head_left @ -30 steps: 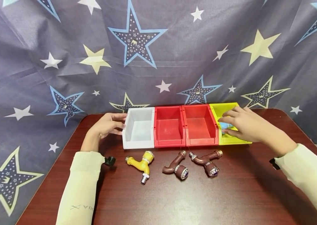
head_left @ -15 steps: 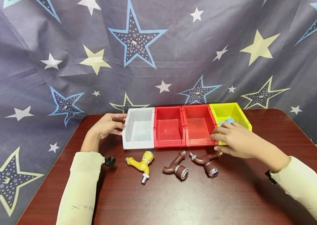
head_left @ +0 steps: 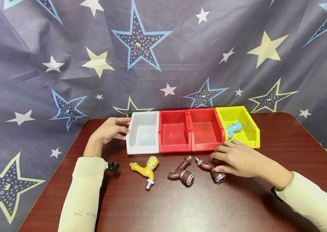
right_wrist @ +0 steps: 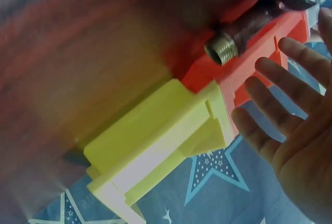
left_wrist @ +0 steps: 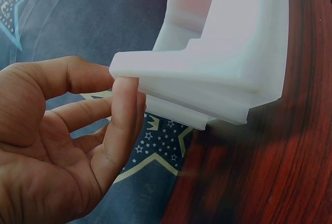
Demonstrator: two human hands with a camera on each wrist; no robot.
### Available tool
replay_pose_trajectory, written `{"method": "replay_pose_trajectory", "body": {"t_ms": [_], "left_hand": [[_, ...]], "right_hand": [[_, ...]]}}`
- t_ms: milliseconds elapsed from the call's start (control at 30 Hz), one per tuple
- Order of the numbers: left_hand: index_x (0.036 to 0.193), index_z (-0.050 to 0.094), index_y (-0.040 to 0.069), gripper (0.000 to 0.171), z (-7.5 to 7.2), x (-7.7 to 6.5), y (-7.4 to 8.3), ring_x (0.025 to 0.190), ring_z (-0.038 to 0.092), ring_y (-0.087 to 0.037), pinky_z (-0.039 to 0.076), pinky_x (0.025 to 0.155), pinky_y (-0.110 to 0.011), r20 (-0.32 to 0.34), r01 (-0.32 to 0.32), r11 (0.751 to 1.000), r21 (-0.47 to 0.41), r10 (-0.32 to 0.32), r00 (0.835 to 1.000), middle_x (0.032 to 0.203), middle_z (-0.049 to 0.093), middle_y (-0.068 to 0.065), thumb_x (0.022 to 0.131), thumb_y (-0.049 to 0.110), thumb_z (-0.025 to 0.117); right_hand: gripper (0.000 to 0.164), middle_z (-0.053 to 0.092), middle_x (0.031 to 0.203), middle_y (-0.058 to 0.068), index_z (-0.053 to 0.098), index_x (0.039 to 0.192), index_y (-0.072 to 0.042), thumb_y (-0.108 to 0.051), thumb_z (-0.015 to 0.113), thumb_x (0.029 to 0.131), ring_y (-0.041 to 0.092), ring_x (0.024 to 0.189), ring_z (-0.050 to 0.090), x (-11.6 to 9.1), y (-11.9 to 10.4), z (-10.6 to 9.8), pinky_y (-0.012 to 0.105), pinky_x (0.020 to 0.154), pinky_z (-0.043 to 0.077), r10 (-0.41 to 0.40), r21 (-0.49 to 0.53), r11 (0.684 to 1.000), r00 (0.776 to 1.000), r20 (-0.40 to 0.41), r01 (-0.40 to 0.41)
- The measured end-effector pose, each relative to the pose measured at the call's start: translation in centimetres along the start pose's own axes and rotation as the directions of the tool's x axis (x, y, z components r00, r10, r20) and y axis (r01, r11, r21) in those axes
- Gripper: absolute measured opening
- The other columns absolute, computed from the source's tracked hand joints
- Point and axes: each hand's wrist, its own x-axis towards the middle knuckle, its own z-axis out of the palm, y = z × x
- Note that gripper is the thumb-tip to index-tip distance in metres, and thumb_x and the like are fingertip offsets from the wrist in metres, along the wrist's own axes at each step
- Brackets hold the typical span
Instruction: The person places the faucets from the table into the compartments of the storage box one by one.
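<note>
My left hand [head_left: 110,130] touches the outer left side of the white bin [head_left: 144,149] with its fingertips. In the left wrist view, those fingertips sit right at the bin's rim [left_wrist: 176,63]. My right hand [head_left: 237,158] reaches over the right-hand brown faucet [head_left: 218,176], hiding its far end. Its fingers are spread and relaxed in the right wrist view, with the faucet's threaded brass end [right_wrist: 223,49] beyond the fingertips. A blue faucet [head_left: 234,128] lies in the yellow bin [head_left: 253,141].
Two red bins [head_left: 175,149] [head_left: 208,147] stand between the white and yellow ones. On the table [head_left: 163,212] in front lie a yellow faucet [head_left: 146,170] and another brown faucet [head_left: 181,170]. A star-patterned cloth [head_left: 181,38] hangs behind the row.
My right hand has let go of the blue faucet in the yellow bin and moved toward me and left, over the right-hand brown faucet. The left hand stays put.
</note>
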Motion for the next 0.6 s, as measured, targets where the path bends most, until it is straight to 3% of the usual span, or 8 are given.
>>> {"method": "replay_pose_trajectory", "body": {"t_ms": [300, 600], "left_hand": [[0.152, 0.046, -0.001, 0.064, -0.1, 0.1, -0.1, 0.095, 0.066, -0.019, 0.062, 0.075, -0.040, 0.000, -0.010, 1.000, 0.002, 0.010, 1.000, 0.147, 0.050, -0.025, 0.090, -0.007, 0.063], [0.151, 0.047, 0.000, 0.063, -0.2, 0.1, -0.1, 0.094, 0.066, -0.019, 0.062, 0.075, -0.040, -0.002, -0.001, 1.000, -0.002, 0.001, 1.000, 0.147, 0.051, -0.024, 0.091, -0.006, 0.064]], "right_hand": [[0.072, 0.065, 0.126, 0.002, 0.063, 0.137, -0.014, -0.067, 0.067, 0.088, 0.026, 0.115, 0.056, -0.3, -1.1, 0.6, 0.054, 0.098, 0.049, 0.021, 0.109, 0.993, 0.995, 0.102, -0.032], [0.059, 0.064, 0.119, 0.002, 0.063, 0.135, -0.013, -0.045, 0.076, 0.087, 0.024, 0.109, 0.057, 0.1, -1.5, 0.7, 0.050, 0.096, 0.051, -0.015, 0.136, 0.991, 0.991, 0.133, -0.004]]}}
